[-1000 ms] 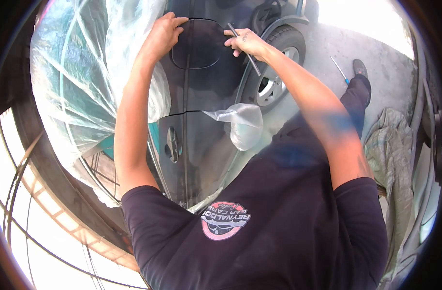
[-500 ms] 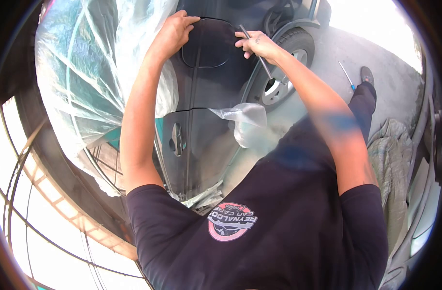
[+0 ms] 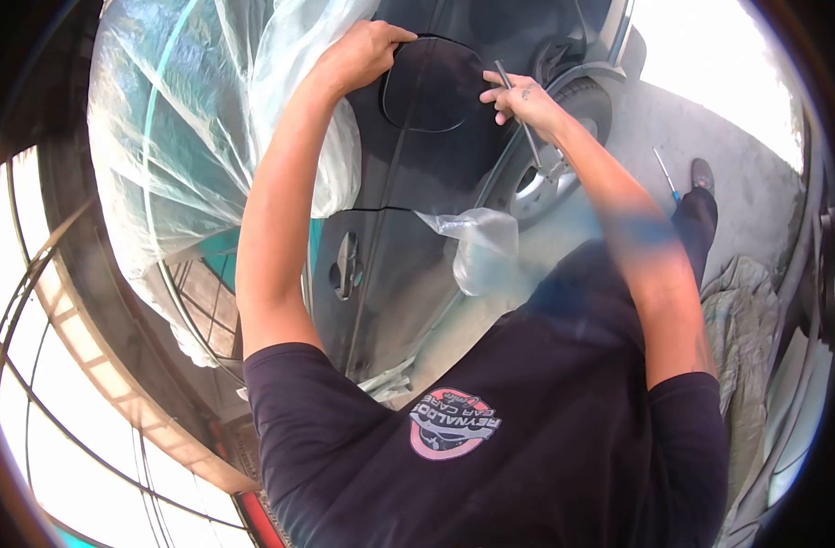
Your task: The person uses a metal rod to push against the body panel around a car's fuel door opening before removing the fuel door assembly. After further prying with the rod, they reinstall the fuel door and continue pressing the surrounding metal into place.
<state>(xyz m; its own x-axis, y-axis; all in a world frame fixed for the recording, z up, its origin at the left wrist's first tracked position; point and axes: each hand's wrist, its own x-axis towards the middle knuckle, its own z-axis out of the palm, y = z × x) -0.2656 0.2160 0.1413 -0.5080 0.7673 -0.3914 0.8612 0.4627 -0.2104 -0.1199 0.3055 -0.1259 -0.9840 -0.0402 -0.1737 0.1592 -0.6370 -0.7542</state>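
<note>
My left hand is at the upper middle, its thumb and forefinger closed at the top left edge of a dark rounded panel with a thin black rim. The panel lies against the dark car side; whether it is loose cannot be seen clearly. To the right of the panel, my right hand grips a thin grey rod, which slants down in front of the rear wheel. Some of its fingertips extend toward the panel, with a small gap between.
Clear plastic sheeting covers the car at left. A loose plastic piece hangs below the panel, near the door handle. On the floor at right lie a thin blue-ended tool and a crumpled grey cloth.
Both hands, the panel and the rod appear farther right. The car and floor also shift right in view, though less than the panel. The grips look the same.
</note>
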